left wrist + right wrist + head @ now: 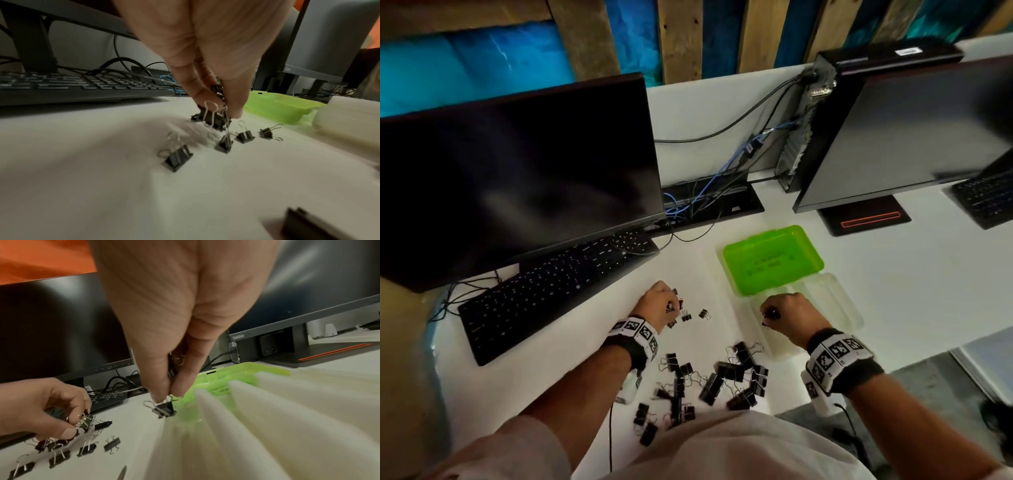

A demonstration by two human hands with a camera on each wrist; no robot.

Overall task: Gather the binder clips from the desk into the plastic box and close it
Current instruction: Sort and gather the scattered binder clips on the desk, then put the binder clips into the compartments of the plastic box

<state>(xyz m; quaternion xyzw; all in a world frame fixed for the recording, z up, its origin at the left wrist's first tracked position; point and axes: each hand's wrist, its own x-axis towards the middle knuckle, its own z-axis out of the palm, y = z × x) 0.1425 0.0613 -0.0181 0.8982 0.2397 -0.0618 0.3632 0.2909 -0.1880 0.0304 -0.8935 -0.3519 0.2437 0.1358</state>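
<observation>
While our sleeve fills the bottom edge of the head view, just above it at lower centre lies a tangled heap of large binder clips (pixel 722 383) on the white desk (pixel 893 274); they overlap too much for us to count exactly. Higher, at mid-frame, our left hand (pixel 657 303) is curled down, its fingertips pinching a bunch of small clips (pixel 213 116), whose number we cannot tell. Four loose small clips (pixel 244 136) sit just beside it in the left wrist view. To the right, our right hand (pixel 791 317) pinches one small clip (pixel 164 409) between thumb and fingers, with more clips bunched inside the fist, over the near left corner of the clear tray of the plastic box (pixel 835 308). Its one green lid (pixel 772 260) lies open flat, above the tray. Farther up we see two keyboards, one (pixel 551 291) left and one (pixel 986 198) at the right edge, and two dark monitors (pixel 517 178).
</observation>
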